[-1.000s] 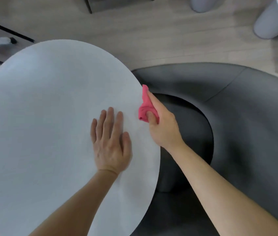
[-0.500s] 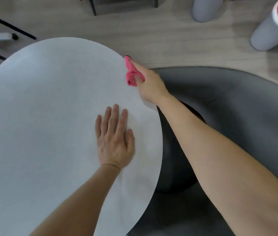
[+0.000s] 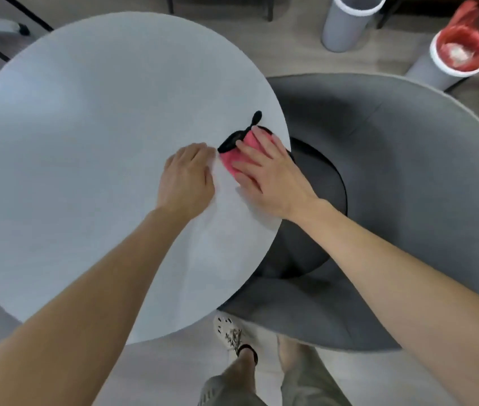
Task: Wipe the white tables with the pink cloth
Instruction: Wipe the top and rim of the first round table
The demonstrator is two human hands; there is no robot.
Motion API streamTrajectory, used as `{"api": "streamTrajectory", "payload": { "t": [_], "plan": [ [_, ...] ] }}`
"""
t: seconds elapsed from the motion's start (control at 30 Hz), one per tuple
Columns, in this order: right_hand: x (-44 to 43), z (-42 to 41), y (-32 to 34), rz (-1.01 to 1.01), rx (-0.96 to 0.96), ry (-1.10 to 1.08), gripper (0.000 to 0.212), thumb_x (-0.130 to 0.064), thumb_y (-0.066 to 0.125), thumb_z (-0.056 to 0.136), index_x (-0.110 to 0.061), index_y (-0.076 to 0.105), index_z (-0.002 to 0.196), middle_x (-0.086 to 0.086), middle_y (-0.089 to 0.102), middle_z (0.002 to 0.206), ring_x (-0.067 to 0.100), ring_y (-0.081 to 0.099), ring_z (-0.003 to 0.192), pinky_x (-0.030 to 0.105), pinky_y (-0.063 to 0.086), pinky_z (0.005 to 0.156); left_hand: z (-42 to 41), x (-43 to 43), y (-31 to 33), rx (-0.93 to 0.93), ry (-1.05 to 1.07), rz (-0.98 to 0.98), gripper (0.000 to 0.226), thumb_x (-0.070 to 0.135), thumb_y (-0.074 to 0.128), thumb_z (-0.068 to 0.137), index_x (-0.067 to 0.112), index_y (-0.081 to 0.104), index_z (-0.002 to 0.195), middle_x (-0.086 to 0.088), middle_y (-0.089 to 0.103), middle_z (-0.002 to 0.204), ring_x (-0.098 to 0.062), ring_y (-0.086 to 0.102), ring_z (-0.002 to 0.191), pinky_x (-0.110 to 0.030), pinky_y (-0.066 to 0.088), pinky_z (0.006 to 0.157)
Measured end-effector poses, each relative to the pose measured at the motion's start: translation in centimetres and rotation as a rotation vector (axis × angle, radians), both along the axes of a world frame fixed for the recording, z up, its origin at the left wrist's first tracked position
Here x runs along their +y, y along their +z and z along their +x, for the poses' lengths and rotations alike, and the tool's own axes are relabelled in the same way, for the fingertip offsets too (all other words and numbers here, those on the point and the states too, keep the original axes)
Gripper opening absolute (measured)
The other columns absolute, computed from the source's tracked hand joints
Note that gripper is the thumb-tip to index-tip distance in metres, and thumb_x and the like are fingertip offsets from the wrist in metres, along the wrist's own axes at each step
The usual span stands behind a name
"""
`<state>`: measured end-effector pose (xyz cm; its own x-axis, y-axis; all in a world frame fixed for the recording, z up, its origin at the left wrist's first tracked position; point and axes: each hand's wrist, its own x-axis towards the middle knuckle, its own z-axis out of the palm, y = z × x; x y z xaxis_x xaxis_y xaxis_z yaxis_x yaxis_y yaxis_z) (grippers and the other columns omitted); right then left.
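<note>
Presses the right hand (image 3: pixel 273 174) flat on the pink cloth (image 3: pixel 234 164), fingers straight and slightly spread, gripping nothing. Pins the cloth under those fingers against the round white table (image 3: pixel 86 142), with bare cloth showing just left of the fingers, toward the other hand. Extends the right wrist past the table edge. Rests the left hand (image 3: pixel 187 174) knuckles-up on the tabletop just left of the right hand, fingers bent downward at the far end, tips hidden; cannot tell whether anything is pinched. Shows a black shape (image 3: pixel 232 140) against the cloth just beyond the right fingertips, too unclear to identify. Shows a grey armchair (image 3: pixel 393 171) right of the right hand, two grey cylindrical bins (image 3: pixel 341 30) beyond it, one lined with a red bag (image 3: pixel 467 20), and a white shoe (image 3: pixel 231 329) between the forearms.
</note>
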<state>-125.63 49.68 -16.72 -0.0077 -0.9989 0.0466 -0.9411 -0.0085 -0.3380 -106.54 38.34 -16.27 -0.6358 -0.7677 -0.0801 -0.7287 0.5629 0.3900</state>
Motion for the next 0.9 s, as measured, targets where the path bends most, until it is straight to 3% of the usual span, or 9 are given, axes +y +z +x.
{"api": "streamTrajectory", "payload": {
  "t": [0.13, 0.2, 0.27, 0.43, 0.53, 0.63, 0.9],
  "plan": [
    [-0.9, 3.6, -1.7, 0.021, 0.089, -0.101, 0.063, -0.042, 0.038, 0.114, -0.020, 0.029, 0.172, 0.007, 0.024, 0.179, 0.036, 0.008, 0.168, 0.058, 0.011, 0.134, 12.1, 3.7, 0.8, -0.080, 0.271, 0.030, 0.043, 0.017, 0.065, 0.098, 0.014, 0.064, 0.141, -0.010, 0.060, 0.149, -0.038, 0.053, 0.139, -0.055, 0.044, 0.116],
    [1.3, 6.1, -1.7, 0.038, 0.066, -0.187, 0.065, -0.041, 0.037, 0.114, -0.018, 0.023, 0.173, 0.010, 0.019, 0.181, 0.037, 0.005, 0.168, 0.057, 0.010, 0.135, 17.8, 5.8, 0.6, -0.119, 0.365, 0.063, 0.046, 0.025, 0.072, 0.099, 0.015, 0.063, 0.142, -0.011, 0.056, 0.153, -0.039, 0.051, 0.141, -0.057, 0.044, 0.117],
    [5.0, 10.3, -1.2, 0.046, 0.077, -0.155, 0.067, -0.042, 0.037, 0.114, -0.016, 0.021, 0.173, 0.012, 0.017, 0.181, 0.037, 0.004, 0.168, 0.058, 0.012, 0.134, 22.5, 7.6, 0.4, -0.151, 0.448, 0.091, 0.049, 0.029, 0.076, 0.097, 0.016, 0.062, 0.143, -0.013, 0.053, 0.156, -0.040, 0.049, 0.142, -0.058, 0.044, 0.116],
    [8.8, 18.1, -1.5, 0.066, 0.079, 0.378, 0.056, -0.041, 0.034, 0.118, -0.026, 0.030, 0.172, 0.002, 0.022, 0.180, 0.030, 0.012, 0.168, 0.054, 0.015, 0.135, 29.9, 10.3, 0.8, -0.180, 0.517, 0.175, 0.052, 0.028, 0.079, 0.094, 0.018, 0.061, 0.142, -0.014, 0.051, 0.155, -0.043, 0.049, 0.141, -0.058, 0.044, 0.114],
    [7.5, 17.7, -2.0, 0.054, 0.188, 0.337, 0.055, -0.036, 0.027, 0.120, -0.029, 0.021, 0.174, 0.003, 0.014, 0.182, 0.031, 0.005, 0.169, 0.056, 0.015, 0.134, 32.6, 10.6, 1.4, -0.166, 0.531, 0.208, 0.053, 0.027, 0.078, 0.095, 0.018, 0.061, 0.144, -0.012, 0.052, 0.156, -0.040, 0.049, 0.142, -0.057, 0.044, 0.116],
    [8.2, 19.9, -2.3, 0.069, 0.190, 0.276, 0.059, -0.033, 0.031, 0.119, -0.026, 0.014, 0.175, 0.005, 0.009, 0.182, 0.032, 0.002, 0.169, 0.059, 0.016, 0.133, 34.5, 10.6, 2.1, -0.106, 0.569, 0.246, 0.048, 0.027, 0.073, 0.099, 0.014, 0.064, 0.145, -0.007, 0.056, 0.155, -0.034, 0.052, 0.142, -0.051, 0.044, 0.117],
    [-0.6, 33.1, -3.5, -0.008, 0.109, 0.733, 0.055, -0.039, 0.038, 0.119, -0.030, 0.028, 0.172, 0.000, 0.020, 0.181, 0.028, 0.013, 0.168, 0.056, 0.019, 0.133, 39.5, 9.5, 3.3, -0.064, 0.723, 0.269, 0.040, 0.027, 0.062, 0.104, 0.020, 0.066, 0.143, -0.001, 0.064, 0.145, -0.025, 0.061, 0.132, -0.041, 0.050, 0.103]
  ]
}}
